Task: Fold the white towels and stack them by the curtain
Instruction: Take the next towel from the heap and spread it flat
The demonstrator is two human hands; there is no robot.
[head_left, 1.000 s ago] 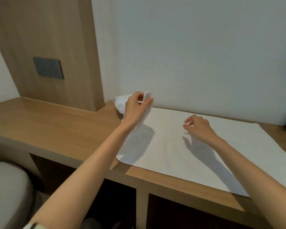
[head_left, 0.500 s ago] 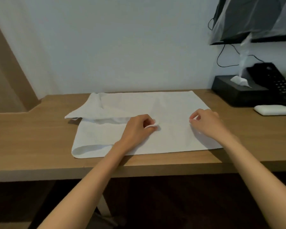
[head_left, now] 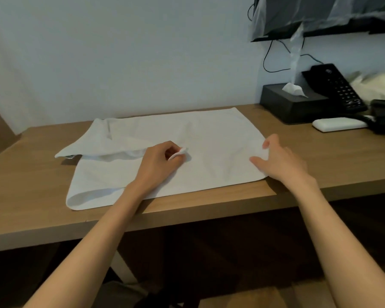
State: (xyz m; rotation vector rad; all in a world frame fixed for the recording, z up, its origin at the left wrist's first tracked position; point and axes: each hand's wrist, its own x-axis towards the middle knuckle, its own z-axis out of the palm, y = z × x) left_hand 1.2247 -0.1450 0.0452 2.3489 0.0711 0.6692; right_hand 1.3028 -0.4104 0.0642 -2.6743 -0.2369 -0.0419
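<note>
Here left hand pinches the towel; right hand rests atop

towel: white cloth, matt, fine even weave, soft creases; the doubled left edge looks thick and limp.
desk: brown wood-look top, matt, smooth, faint grain.
wall: pale paint, matt, smooth.
tissue box: black, matt, hard-sided.
tissue: thin white paper, crumpled.
telephone: black plastic, dull sheen.
flat white block: smooth, plastic-looking, slight gloss.
film wrap: clear plastic, shiny, wrinkled, over a dark panel.
cable: black, thin, smooth.
</note>
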